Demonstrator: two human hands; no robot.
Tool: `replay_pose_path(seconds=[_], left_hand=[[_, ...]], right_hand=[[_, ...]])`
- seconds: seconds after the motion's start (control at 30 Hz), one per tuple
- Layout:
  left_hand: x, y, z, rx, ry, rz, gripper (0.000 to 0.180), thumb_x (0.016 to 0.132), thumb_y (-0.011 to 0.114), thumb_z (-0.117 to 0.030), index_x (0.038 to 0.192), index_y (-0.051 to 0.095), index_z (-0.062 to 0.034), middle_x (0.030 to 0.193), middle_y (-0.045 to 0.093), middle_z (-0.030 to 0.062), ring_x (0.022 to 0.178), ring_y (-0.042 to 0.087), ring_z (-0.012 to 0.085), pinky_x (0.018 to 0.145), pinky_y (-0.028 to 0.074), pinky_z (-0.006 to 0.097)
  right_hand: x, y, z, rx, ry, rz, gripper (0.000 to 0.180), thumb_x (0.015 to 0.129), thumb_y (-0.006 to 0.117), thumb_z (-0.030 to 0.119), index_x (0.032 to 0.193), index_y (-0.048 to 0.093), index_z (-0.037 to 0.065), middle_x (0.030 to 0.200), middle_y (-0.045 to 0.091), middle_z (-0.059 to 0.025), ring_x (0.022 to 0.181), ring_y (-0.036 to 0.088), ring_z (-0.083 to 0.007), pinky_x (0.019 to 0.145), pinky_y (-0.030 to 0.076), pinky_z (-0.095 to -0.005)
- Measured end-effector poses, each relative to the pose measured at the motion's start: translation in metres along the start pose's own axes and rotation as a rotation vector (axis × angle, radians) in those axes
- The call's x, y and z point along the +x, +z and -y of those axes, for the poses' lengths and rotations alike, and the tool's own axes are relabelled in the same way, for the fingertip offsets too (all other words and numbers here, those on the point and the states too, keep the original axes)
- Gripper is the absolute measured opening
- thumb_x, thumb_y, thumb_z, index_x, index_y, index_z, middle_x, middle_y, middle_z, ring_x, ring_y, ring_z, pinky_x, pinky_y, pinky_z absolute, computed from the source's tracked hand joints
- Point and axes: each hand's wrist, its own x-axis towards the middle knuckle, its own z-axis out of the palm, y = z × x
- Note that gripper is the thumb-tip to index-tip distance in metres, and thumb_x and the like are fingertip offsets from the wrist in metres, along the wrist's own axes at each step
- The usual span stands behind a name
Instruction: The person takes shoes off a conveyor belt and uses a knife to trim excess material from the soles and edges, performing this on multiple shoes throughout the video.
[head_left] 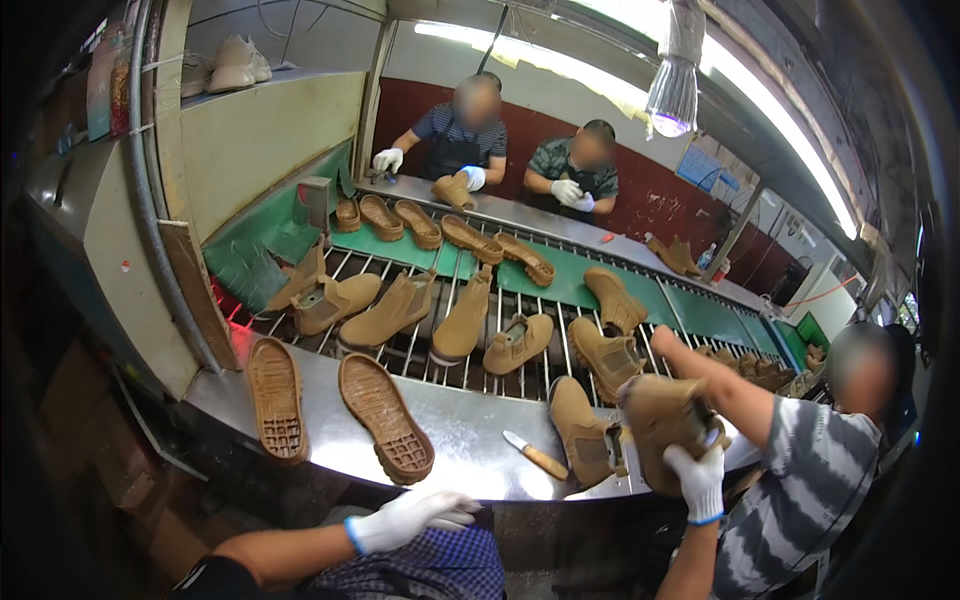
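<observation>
My right hand [699,481], in a white glove, grips a tan ankle boot [660,430] from below at the right end of the steel bench [460,440]. A neighbouring person's bare arm [715,385] reaches over the same boot. My left hand [410,518], also gloved, rests low by my lap with its fingers loosely spread and nothing in it. Another tan boot [583,432] stands just left of the held one. A wooden-handled knife [535,455] lies on the bench between my hands.
Two brown soles [277,398] [386,403] lie tread up on the bench. Several tan boots stand on the roller conveyor [420,350], with more soles on the green belt [570,280]. Two gloved people [455,140] [575,170] work opposite. A lamp [672,90] hangs overhead.
</observation>
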Motion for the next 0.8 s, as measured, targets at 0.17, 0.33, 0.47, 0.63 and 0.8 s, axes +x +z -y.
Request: replay_pose_path(seconds=[0.17,0.33,0.47,0.63,0.8], left_hand=[[0.030,0.038,-0.047,-0.367,-0.036,0.236,0.085,0.111,0.043,-0.066,0.170,0.028,-0.0060,0.167,0.044,0.0193,0.147,0.052,0.0331,0.122,0.044,0.050],[0.014,0.050,0.004,-0.215,0.154,0.040,0.077,0.107,0.063,-0.047,0.160,0.039,0.0034,0.149,0.060,0.0181,0.133,0.062,0.0284,0.116,0.049,0.040],[-0.011,0.033,-0.050,1.280,0.613,-0.285,0.074,0.101,0.071,-0.044,0.153,0.047,0.0044,0.145,0.057,0.0287,0.135,0.054,0.0453,0.123,0.037,0.053],[0.026,-0.098,-0.167,1.651,0.619,-0.855,0.051,0.084,0.079,-0.043,0.109,0.068,0.0001,0.117,0.063,0.0237,0.117,0.058,0.0402,0.101,0.052,0.052],[0.063,-0.251,-0.165,1.548,-0.443,-0.943,0.079,0.087,0.062,-0.070,0.130,0.076,-0.0048,0.144,0.067,0.0233,0.132,0.062,0.0392,0.111,0.048,0.049]], right_hand=[[-0.011,0.076,0.122,-0.471,-0.646,0.449,0.086,0.072,0.095,0.045,0.143,0.064,0.006,0.136,0.065,-0.0186,0.125,0.064,-0.0380,0.109,0.052,-0.0510],[-0.165,0.202,0.001,0.635,0.452,-0.012,0.106,0.081,0.078,0.076,0.156,0.052,0.007,0.147,0.060,-0.0231,0.135,0.059,-0.0404,0.114,0.050,-0.0535],[-0.215,0.282,-0.047,1.013,0.971,0.135,0.097,0.088,0.069,0.074,0.157,0.051,0.008,0.146,0.060,-0.0204,0.134,0.059,-0.0373,0.114,0.049,-0.0506],[-0.255,0.305,-0.077,1.076,1.154,0.242,0.088,0.096,0.057,0.071,0.157,0.050,0.008,0.146,0.061,-0.0170,0.133,0.058,-0.0333,0.113,0.049,-0.0469],[-0.288,0.292,-0.098,1.140,1.208,0.294,0.080,0.104,0.045,0.068,0.158,0.049,0.009,0.146,0.062,-0.0137,0.132,0.058,-0.0294,0.113,0.049,-0.0433]])
